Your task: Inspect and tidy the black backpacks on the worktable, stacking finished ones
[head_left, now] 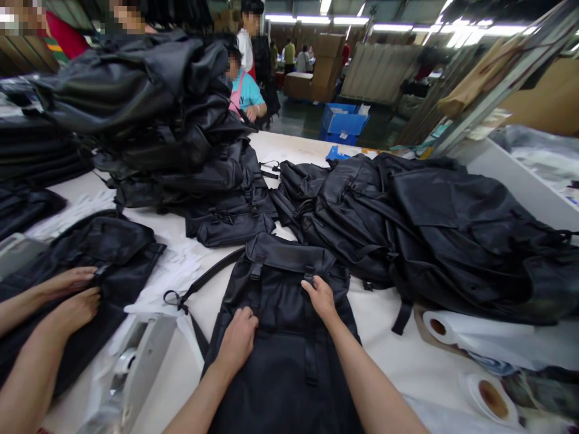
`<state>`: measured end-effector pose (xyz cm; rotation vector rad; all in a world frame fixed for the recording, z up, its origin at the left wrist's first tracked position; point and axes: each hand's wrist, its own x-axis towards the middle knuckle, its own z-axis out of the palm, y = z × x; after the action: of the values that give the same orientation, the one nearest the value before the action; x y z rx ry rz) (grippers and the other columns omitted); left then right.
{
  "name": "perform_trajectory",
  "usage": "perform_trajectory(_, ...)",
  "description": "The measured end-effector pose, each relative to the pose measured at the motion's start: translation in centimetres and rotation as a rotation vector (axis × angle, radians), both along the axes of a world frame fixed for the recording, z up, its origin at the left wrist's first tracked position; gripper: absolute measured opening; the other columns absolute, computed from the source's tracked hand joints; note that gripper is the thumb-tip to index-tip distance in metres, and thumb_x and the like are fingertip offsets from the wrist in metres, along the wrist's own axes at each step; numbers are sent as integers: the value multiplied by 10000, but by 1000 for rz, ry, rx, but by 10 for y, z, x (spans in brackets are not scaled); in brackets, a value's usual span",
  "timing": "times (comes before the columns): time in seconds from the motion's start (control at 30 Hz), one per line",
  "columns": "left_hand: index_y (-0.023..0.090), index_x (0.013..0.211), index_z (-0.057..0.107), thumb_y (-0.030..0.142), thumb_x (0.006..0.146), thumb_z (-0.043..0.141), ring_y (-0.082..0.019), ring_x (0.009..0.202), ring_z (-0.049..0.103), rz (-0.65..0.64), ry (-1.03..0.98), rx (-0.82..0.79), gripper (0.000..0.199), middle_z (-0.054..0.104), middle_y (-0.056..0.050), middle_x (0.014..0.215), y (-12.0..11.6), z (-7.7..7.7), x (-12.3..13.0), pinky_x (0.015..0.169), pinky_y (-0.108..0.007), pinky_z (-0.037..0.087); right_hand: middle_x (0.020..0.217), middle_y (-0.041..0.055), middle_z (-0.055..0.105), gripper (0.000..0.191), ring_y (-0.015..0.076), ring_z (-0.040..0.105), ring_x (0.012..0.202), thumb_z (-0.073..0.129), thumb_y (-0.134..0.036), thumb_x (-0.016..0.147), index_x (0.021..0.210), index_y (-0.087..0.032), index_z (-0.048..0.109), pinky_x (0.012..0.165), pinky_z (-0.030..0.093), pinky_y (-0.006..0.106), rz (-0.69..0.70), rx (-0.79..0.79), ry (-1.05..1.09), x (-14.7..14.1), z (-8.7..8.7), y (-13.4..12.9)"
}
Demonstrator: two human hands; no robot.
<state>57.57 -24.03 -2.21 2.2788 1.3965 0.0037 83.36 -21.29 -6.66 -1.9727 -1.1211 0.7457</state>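
Note:
A black backpack (284,355) lies flat in front of me, its top flap (289,250) at the far end. Two buckles cross the flap edge, a left buckle (256,270) and a right buckle (309,274). My right hand (320,299) is closed at the right buckle, thumb and fingers pinching its strap (310,355), which hangs down the front. On the bag's left side rests my left hand (238,337), fingers curled in; what they hold is hidden. A shoulder strap (212,268) with a tied cord loops out to the left.
Stacked black bags (158,120) rise at the back left; more black bags (407,229) heap to the right. A co-worker's hands (81,295) handle another black backpack (113,241) at left, beside a grey sewing-machine-like device (147,355). White rolls (491,398) lie at right.

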Motion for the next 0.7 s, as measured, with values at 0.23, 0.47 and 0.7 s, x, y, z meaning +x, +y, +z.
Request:
perform_trajectory(0.23,216,759,596,64,825,403,-194,900,550,94,-153,-81,254,597,-46,895,-31,-6,-21,822,-324,449,861,46,637,384,241,573,851,522,-551,771,945,-221,619,811,399,343,-82,12,-21,-13,-12,-1)
perform_trajectory(0.47,220,932,660,264,904,409,-251,920,572,101,-51,30,257,651,-71,932,5,33,-7,845,-408,462,918,60,672,399,237,582,948,542,-584,761,807,-210,672,916,417,342,-86,45,220,3,-1,-3)
perform_trajectory(0.7,214,1297,510,195,901,400,-226,1354,379,-118,-281,259,411,469,-82,1434,89,28,17,1133,-427,303,830,16,678,438,167,615,697,622,-559,710,962,-201,610,693,525,299,-223,86,521,20,11,5)
